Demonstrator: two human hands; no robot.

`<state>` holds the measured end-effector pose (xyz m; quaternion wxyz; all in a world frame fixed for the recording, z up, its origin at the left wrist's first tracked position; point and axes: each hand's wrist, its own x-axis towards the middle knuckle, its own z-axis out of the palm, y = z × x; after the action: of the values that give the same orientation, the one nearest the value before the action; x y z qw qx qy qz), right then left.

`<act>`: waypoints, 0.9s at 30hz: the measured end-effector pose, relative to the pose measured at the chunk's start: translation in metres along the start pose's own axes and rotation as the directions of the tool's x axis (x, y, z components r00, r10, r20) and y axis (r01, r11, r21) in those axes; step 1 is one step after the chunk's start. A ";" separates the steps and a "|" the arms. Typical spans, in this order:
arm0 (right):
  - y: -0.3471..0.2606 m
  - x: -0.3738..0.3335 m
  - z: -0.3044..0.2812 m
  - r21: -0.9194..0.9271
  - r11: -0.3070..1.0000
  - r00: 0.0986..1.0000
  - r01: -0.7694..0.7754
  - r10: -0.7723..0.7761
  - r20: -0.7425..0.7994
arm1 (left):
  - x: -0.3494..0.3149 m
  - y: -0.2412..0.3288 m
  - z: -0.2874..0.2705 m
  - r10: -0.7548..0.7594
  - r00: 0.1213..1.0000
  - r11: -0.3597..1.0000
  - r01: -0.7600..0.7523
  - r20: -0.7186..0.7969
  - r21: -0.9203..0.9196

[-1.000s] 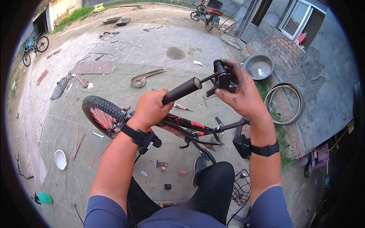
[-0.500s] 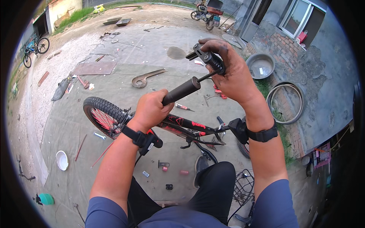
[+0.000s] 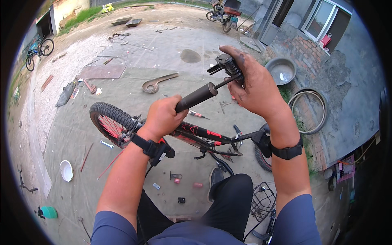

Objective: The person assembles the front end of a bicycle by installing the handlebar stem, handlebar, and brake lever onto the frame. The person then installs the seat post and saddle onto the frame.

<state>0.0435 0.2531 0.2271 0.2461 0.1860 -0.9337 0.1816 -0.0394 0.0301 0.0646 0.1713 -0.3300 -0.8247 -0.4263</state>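
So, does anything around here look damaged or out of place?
Yes. At upper right, bricks show through the patchy grey wall, which looks damaged. A dark stain marks the ground beyond the hands; its cause is unclear. The right hand has dark smudges on its fingers.

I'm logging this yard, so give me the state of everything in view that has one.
Left grip: closed around the black tube
Right grip: holding the folding tool
Black tube: tilted
Folding tool: one rod out
Spoked wheel: tyre fitted
Screwdriver: lying down
Wrench: lying down
Metal basin: open side up
Motorcycle: standing upright
Far bicycle: upright
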 end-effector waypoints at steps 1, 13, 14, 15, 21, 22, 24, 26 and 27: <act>0.000 -0.002 -0.001 0.040 0.999 1.000 -0.016 0.015 0.018 | 0.001 0.000 0.000 0.008 1.000 1.000 -0.008 -0.005 0.002; -0.024 0.013 0.007 0.656 0.750 0.997 0.082 -0.070 -0.044 | 0.001 0.004 -0.002 -0.013 1.000 1.000 0.012 0.005 0.012; -0.026 0.015 0.002 0.575 0.811 0.994 0.105 -0.100 -0.041 | 0.001 0.005 -0.003 -0.009 1.000 1.000 0.009 0.006 0.016; -0.027 0.015 -0.003 0.487 0.864 0.991 0.127 -0.128 -0.032 | 0.001 0.005 -0.003 -0.008 1.000 1.000 0.007 0.006 0.018; -0.029 0.013 -0.025 0.335 0.926 0.965 0.175 -0.229 0.129 | 0.000 0.002 -0.002 0.001 1.000 1.000 -0.001 0.004 0.016; -0.028 0.013 -0.027 0.276 0.927 0.948 0.254 -0.295 0.122 | 0.000 0.002 -0.001 0.001 1.000 1.000 -0.001 0.005 0.012; -0.024 0.016 -0.042 0.185 0.899 0.906 0.396 -0.415 0.081 | 0.001 0.002 0.000 0.007 1.000 1.000 -0.007 0.002 0.013; -0.025 0.016 -0.057 0.089 0.880 0.885 0.466 -0.466 -0.021 | 0.003 0.004 -0.002 0.009 1.000 1.000 -0.009 0.005 0.021; -0.028 0.014 -0.065 0.073 0.883 0.886 0.463 -0.462 -0.026 | 0.003 0.003 -0.001 0.007 1.000 1.000 -0.007 0.006 0.017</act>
<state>0.0697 0.2534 0.2945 0.2785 0.4118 -0.8539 0.1541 -0.0394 0.0318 0.0689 0.1730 -0.3327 -0.8276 -0.4177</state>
